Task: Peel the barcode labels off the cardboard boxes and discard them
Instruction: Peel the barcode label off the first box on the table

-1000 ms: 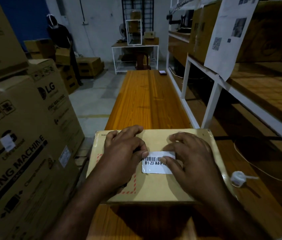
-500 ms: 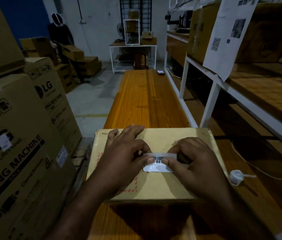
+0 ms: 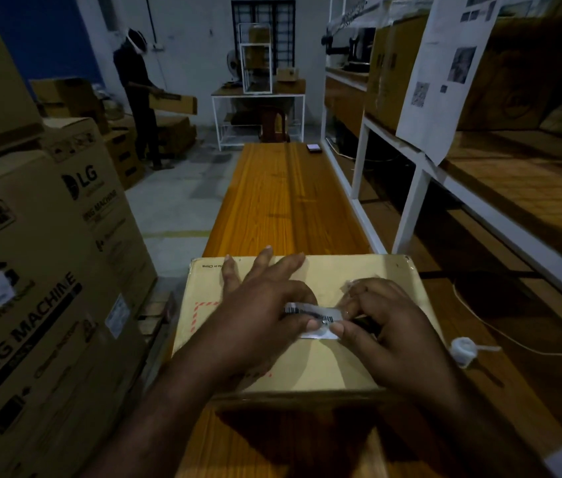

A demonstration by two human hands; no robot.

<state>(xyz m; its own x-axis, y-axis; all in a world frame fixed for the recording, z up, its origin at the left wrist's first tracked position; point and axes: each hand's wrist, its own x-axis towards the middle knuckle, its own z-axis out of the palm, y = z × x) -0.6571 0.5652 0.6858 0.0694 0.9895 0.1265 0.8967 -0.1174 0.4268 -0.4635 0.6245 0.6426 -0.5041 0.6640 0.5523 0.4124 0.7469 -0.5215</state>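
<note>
White barcode label (image 3: 312,320), a thin paper strip printed with black bars, half lifted from the top of a flat tan cardboard box (image 3: 310,360) on a long orange wooden bench (image 3: 283,205). From the left: tall brown appliance cartons (image 3: 41,288) stacked beside the bench, likely waiting their turn. Next, left hand (image 3: 258,312), palm down on the box lid, fingers (image 3: 264,262) fanned forward and flat, thumb tip meeting the label's near left edge; seemingly pressing the box steady while pinning that end, not clenched. Between the two thumbs, label curled upward, far edge raised, near edge seemingly stuck to the cardboard. Then right hand (image 3: 386,326), fingers bent, thumb and forefinger pinched on the label's right end, apparently for peeling; dark slim object under the palm, too dim to identify. Further right, small white plastic roll (image 3: 464,351) lying on the bench, well clear of the fingertips.
</note>
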